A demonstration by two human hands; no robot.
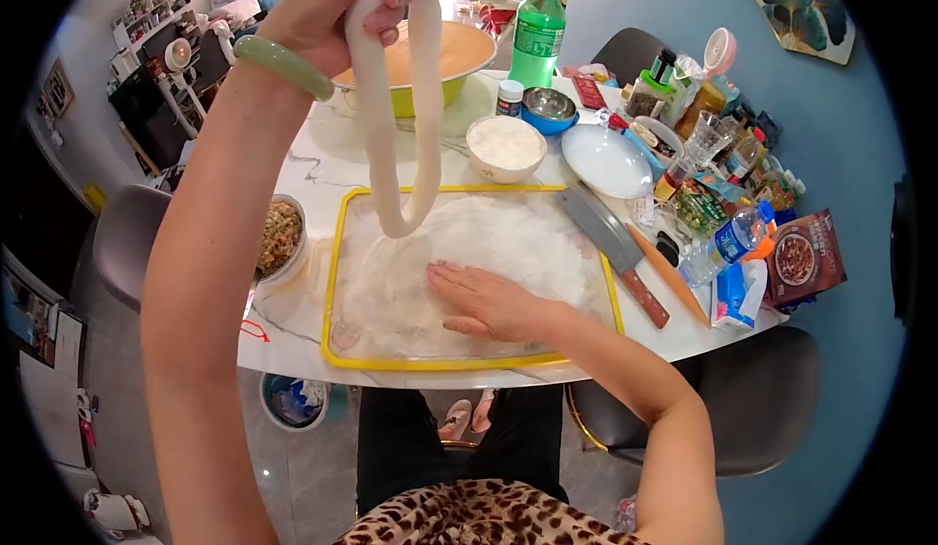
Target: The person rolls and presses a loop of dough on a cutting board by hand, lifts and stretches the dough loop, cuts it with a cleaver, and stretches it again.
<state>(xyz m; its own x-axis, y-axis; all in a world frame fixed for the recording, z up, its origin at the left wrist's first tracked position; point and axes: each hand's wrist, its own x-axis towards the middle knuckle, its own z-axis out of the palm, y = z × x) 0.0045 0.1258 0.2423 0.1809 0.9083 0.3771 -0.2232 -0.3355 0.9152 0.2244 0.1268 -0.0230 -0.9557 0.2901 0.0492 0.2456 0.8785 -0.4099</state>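
Note:
My left hand [337, 8], raised high with a green bangle [283, 64] on the wrist, grips a long loop of white dough [391, 203]. The dough hangs in a U over the yellow-edged cutting board [337, 281], its lowest part above the far left of the board. Palm down, my right hand [489, 301] lies on the floured middle of the board with its fingers stretched out. White flour [518, 242] covers much of the surface around it. A cleaver [611, 242] rests across the board's right edge.
Left of the board stands a bowl of minced filling [281, 237]. Behind it are a flour bowl [506, 149], a large basin [454, 57] and a green bottle [537, 32]. A white plate [606, 159], a rolling pin [669, 272] and crowded bottles line the right side.

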